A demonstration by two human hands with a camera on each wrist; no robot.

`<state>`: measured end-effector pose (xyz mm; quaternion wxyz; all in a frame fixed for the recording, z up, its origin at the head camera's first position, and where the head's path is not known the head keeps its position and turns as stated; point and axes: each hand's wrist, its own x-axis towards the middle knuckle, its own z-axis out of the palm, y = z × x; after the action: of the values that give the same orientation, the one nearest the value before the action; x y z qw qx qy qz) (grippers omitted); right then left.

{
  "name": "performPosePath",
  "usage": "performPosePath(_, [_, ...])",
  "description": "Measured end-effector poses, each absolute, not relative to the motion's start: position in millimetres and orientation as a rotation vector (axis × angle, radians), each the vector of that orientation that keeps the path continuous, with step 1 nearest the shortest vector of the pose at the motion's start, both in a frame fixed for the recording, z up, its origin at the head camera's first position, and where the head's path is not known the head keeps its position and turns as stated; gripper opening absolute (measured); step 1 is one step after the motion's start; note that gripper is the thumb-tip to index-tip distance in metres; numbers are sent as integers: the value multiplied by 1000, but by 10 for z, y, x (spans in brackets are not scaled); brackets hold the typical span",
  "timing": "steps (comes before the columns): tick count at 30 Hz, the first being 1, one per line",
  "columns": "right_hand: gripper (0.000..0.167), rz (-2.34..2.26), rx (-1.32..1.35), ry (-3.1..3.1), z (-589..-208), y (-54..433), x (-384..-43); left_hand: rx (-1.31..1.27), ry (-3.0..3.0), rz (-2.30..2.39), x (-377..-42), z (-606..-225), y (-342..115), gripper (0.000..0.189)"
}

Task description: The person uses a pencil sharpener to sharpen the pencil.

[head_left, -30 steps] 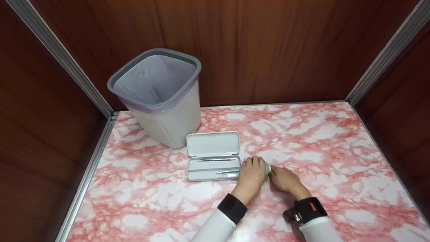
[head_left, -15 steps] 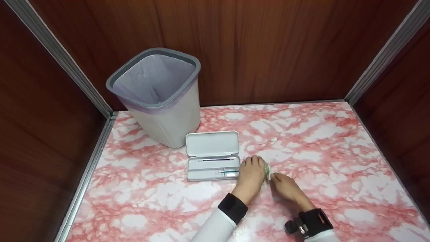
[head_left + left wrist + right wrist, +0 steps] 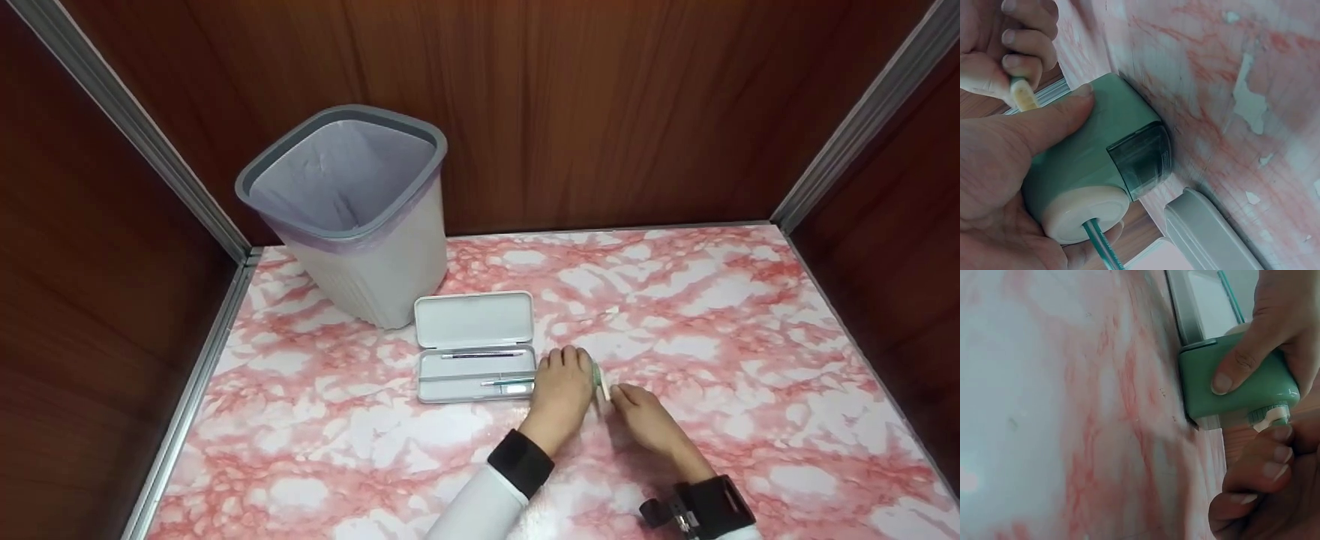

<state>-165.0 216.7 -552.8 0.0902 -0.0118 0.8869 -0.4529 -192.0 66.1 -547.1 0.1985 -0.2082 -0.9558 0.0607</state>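
Observation:
My left hand (image 3: pixel 561 386) grips a green crank pencil sharpener (image 3: pixel 1129 107) from above, its thumb across the body in the left wrist view. A dark clear shavings drawer (image 3: pixel 1143 160) shows on the sharpener's side near the table. Out of the cream round front sticks a teal pencil (image 3: pixel 1102 244), its tip hidden inside. On the opposite end, my right hand (image 3: pixel 645 420) pinches the cream crank handle (image 3: pixel 1024 97) between thumb and curled fingers. The right wrist view shows those fingertips (image 3: pixel 1275 469) at the crank, just below the sharpener.
Directly left of the sharpener lies an open pencil case (image 3: pixel 474 319), with a dark pencil (image 3: pixel 484 355) inside. Behind it stands a lined trash bin (image 3: pixel 360 262). Brown wood panels (image 3: pixel 600 112) enclose the back and sides of the marbled table (image 3: pixel 712 337).
My right hand has shifted a little right and toward the front edge, and the crank handle has swung down with it. My left hand stays in place on the sharpener.

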Motion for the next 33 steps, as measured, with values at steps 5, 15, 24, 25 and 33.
performPosePath(5, [35, -1490, -29, 2543, -5427, 2165, -1693, -592, -2672, 163, -1936, -5461, 653, 32])
performPosePath(15, [39, -1645, -70, 2465, -5332, 2172, -1838, -608, -2579, 127, -1950, -5511, 630, 28])
performPosePath(24, [44, -1671, -101, 2371, -5284, 2184, -1949, -624, -2576, 111, -1962, -5544, 620, 27])
performPosePath(25, [44, -1670, -92, 2369, -5277, 2182, -1956, -624, -2569, 109, -1962, -5545, 618, 27])
performPosePath(33, [43, -1676, -84, 2402, -5315, 2179, -1977, -643, -2589, 108, -1957, -5530, 612, 28])
